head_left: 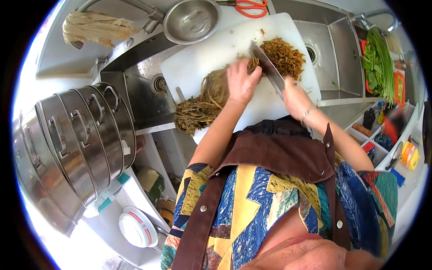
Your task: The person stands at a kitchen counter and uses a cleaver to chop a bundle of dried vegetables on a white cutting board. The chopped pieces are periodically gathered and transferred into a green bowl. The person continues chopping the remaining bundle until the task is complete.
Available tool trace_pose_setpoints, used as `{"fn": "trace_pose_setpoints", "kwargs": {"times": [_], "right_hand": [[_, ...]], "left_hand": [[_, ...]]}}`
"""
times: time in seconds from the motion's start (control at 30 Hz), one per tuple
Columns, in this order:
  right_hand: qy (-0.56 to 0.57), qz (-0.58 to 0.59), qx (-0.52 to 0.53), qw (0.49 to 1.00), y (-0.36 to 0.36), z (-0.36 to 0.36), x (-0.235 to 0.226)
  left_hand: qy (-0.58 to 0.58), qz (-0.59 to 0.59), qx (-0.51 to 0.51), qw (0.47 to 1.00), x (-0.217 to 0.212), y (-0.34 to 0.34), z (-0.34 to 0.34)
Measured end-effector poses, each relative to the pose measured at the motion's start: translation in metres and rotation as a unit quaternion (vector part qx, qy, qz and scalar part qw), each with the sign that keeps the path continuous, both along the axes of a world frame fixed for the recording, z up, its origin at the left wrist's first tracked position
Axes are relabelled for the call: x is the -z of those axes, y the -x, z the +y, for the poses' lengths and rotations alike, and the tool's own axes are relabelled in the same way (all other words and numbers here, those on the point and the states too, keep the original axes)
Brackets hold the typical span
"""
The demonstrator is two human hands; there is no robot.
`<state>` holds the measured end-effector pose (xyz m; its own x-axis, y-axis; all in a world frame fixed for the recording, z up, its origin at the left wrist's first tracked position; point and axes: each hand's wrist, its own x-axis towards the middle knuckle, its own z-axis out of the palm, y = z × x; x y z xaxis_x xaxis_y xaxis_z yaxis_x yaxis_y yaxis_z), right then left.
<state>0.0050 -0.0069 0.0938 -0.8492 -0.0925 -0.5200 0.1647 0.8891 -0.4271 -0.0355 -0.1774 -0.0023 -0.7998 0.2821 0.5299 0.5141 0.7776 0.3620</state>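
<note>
Cutting board (216, 50), upper centre of the frame: looked plastic, smooth, fairly matt. Knife blade (268, 67), upper centre: was smooth metal with a sheen. Leafy vegetable (217, 87), left of it: was rough, stringy. Bowl (177, 15), top: was glossy metal. Stacked pots (76, 130), left: were shiny metal. Rag (94, 28), upper left: was wrinkled cloth. Apron (279, 150), lower centre: was matt cloth.

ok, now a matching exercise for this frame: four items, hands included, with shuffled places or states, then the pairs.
Column 1
1. left hand
2. right hand
3. steel bowl
4. chopped brown pile

Column 2
A. holding the knife
B. on the white cutting board, right of the blade
C. near the board's far edge
D. on the long brown bundle

Pairs: 1-D, 2-A, 3-C, 4-B
</note>
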Motion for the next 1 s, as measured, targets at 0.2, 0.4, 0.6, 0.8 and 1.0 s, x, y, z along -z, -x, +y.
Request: {"fn": "trace_pose_setpoints", "kwargs": {"times": [0.2, 0.4, 0.6, 0.8, 1.0], "right_hand": [[0.004, 0.054, 0.037, 0.998, 0.016, -0.022, 0.033], [-0.003, 0.082, 0.019, 0.996, 0.034, -0.035, 0.028], [0.013, 0.043, -0.005, 0.999, -0.011, 0.001, 0.016], [0.03, 0.073, 0.003, 0.997, -0.001, -0.007, 0.031], [0.038, 0.086, -0.008, 0.996, 0.029, -0.016, 0.031]], "left_hand": [[-0.005, 0.004, -0.014, 1.0, 0.0, -0.002, 0.003], [0.013, -0.003, -0.012, 1.0, -0.001, 0.003, 0.0], [0.06, -0.115, 0.04, 0.991, -0.025, -0.007, -0.005], [0.073, -0.138, -0.003, 0.988, -0.012, -0.003, 0.004], [0.101, -0.132, -0.026, 0.986, -0.009, 0.001, 0.004]]}}
